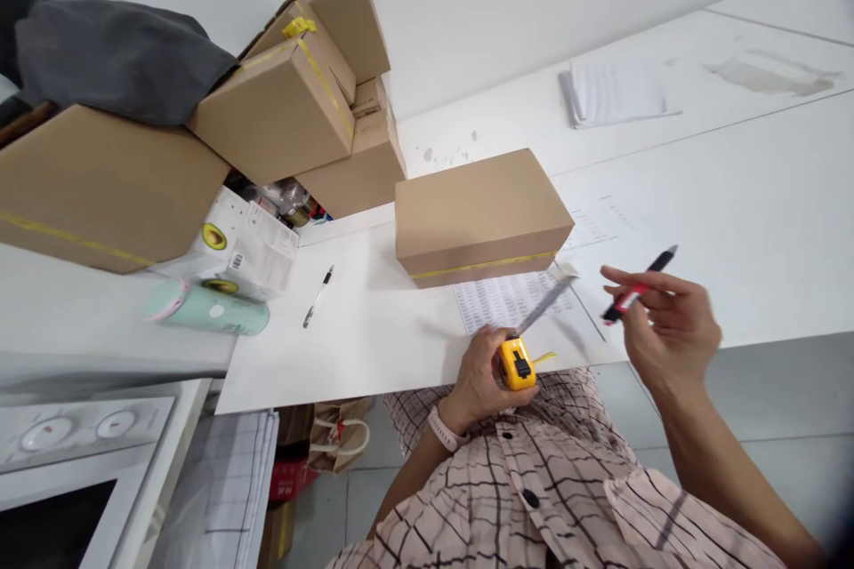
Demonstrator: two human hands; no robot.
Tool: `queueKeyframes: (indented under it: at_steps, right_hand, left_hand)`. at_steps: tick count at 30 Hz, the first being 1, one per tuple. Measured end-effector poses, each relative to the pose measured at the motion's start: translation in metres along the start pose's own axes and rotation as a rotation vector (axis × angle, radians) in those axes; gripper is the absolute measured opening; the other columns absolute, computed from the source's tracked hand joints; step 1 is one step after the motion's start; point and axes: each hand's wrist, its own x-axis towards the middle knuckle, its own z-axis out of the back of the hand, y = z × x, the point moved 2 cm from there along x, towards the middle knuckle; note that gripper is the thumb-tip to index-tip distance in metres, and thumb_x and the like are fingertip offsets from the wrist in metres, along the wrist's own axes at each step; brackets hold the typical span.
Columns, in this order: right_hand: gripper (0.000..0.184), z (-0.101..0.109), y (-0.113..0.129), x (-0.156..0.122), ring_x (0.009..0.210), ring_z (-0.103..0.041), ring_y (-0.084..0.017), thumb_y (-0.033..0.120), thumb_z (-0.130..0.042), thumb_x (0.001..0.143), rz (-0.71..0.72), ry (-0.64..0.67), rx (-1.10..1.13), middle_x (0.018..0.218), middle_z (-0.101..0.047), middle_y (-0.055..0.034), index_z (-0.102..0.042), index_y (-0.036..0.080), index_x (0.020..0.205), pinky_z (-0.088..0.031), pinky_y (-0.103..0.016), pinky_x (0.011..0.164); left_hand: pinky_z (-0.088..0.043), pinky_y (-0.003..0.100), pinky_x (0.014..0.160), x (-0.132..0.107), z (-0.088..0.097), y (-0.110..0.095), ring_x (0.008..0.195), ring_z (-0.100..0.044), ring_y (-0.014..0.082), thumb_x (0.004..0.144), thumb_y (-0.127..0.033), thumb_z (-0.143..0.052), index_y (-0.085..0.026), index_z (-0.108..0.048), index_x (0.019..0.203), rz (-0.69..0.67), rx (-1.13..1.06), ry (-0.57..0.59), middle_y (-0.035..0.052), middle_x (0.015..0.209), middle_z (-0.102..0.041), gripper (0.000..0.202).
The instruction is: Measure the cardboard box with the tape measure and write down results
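My left hand [481,378] is wrapped round a yellow tape measure [519,363] at the table's front edge. A stretch of its blade [543,307] sticks out toward the box, smeared by motion. In my right hand [673,333], held up over the table's edge, a black marker with a red band [639,286] lies between the fingers. A closed brown cardboard box [484,209] with yellow tape along its side sits on the table in front of me. Partly under that box lies a printed sheet [503,300] with rows of text.
Stacked cardboard boxes [273,111] stand at the left, a dark grey cloth [120,58] draped over them. Near them are a mint-green bottle [210,307] and a pen [318,296]. A paper stack [617,93] lies toward the back. A white appliance [73,453] stands lower left.
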Motion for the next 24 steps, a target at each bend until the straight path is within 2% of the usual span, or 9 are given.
queueKeyframes:
  at_steps: [3,5,8,11,13,15,19,22,24]
  right_hand:
    - [0.016,-0.001,0.030,0.001,0.082,-0.078,-0.031,0.038,-0.072,0.087,0.127,-0.204,0.113,0.078,-0.072,-0.0020,-0.060,0.030,0.095,-0.062,-0.051,0.073]
    - [0.016,-0.003,0.044,0.000,0.077,-0.077,-0.032,0.044,-0.068,0.089,0.164,-0.241,0.174,0.074,-0.069,-0.0021,-0.060,0.031,0.087,-0.061,-0.051,0.067]
    - [0.023,-0.007,0.055,-0.007,0.075,-0.076,-0.032,0.050,-0.063,0.091,0.178,-0.143,0.182,0.078,-0.072,-0.0053,-0.064,0.029,0.083,-0.059,-0.049,0.059]
    - [0.017,-0.007,0.059,-0.018,0.074,-0.075,-0.030,0.043,-0.062,0.093,0.161,-0.005,0.051,0.092,-0.077,-0.0059,-0.071,0.033,0.104,-0.059,-0.050,0.062]
    - [0.024,-0.005,0.059,-0.024,0.068,-0.073,-0.028,0.036,-0.065,0.093,0.174,0.014,-0.030,0.087,-0.076,-0.0032,-0.071,0.038,0.116,-0.059,-0.050,0.063]
    - [0.029,-0.004,0.058,-0.029,0.066,-0.072,-0.027,0.032,-0.068,0.091,0.214,0.034,-0.070,0.083,-0.075,-0.0019,-0.072,0.039,0.118,-0.059,-0.048,0.063]
    - [0.029,-0.010,0.053,-0.037,0.074,-0.075,-0.027,0.036,-0.060,0.095,0.280,0.141,-0.117,0.089,-0.077,-0.0025,-0.072,0.041,0.122,-0.060,-0.049,0.067]
    - [0.037,-0.010,0.050,-0.033,0.077,-0.074,-0.029,0.040,-0.050,0.099,0.285,-0.045,-0.013,0.095,-0.078,-0.0048,-0.069,0.041,0.131,-0.059,-0.051,0.065]
    - [0.031,-0.007,0.047,-0.025,0.070,-0.071,-0.027,0.040,-0.054,0.096,0.265,-0.240,0.058,0.091,-0.077,-0.0053,-0.076,0.036,0.118,-0.055,-0.049,0.060]
  left_hand:
    - [-0.052,0.052,0.105,0.002,-0.004,-0.005,0.117,-0.063,0.0313,0.074,-0.036,-0.082,-0.022,-0.049,0.139,-0.222,0.106,-0.018,0.0127,0.124,-0.065,0.074]
    - [-0.054,0.050,0.101,0.002,-0.005,-0.008,0.115,-0.064,0.0311,0.077,-0.036,-0.079,-0.021,-0.049,0.141,-0.251,0.134,-0.021,0.0137,0.123,-0.065,0.073]
    - [-0.054,0.050,0.100,0.001,-0.007,-0.012,0.114,-0.064,0.0316,0.078,-0.039,-0.078,-0.022,-0.053,0.139,-0.192,0.168,0.035,0.0136,0.121,-0.066,0.069]
    - [-0.054,0.049,0.100,0.001,-0.007,-0.014,0.112,-0.064,0.0312,0.078,-0.041,-0.077,-0.022,-0.055,0.137,-0.149,0.187,0.069,0.0123,0.118,-0.068,0.065]
    - [-0.053,0.051,0.103,-0.001,-0.008,-0.013,0.113,-0.064,0.0314,0.079,-0.041,-0.076,-0.023,-0.052,0.139,-0.153,0.180,0.058,0.0124,0.121,-0.068,0.067]
    - [-0.051,0.054,0.106,-0.004,-0.010,-0.009,0.119,-0.063,0.0327,0.079,-0.043,-0.078,-0.022,-0.045,0.146,-0.133,0.152,0.030,0.0139,0.128,-0.066,0.078]
    - [-0.055,0.053,0.102,-0.014,-0.013,-0.002,0.123,-0.063,0.0323,0.074,-0.044,-0.085,-0.023,-0.011,0.161,0.035,0.027,-0.002,0.0150,0.136,-0.061,0.116]
    - [-0.058,0.050,0.100,-0.017,-0.003,-0.009,0.120,-0.066,0.0314,0.071,-0.044,-0.089,-0.024,0.001,0.162,0.094,0.004,-0.090,0.0146,0.134,-0.063,0.129]
    - [-0.057,0.049,0.101,-0.011,0.015,-0.022,0.120,-0.067,0.0313,0.072,-0.044,-0.089,-0.025,0.004,0.162,0.042,0.045,-0.215,0.0149,0.132,-0.064,0.130]
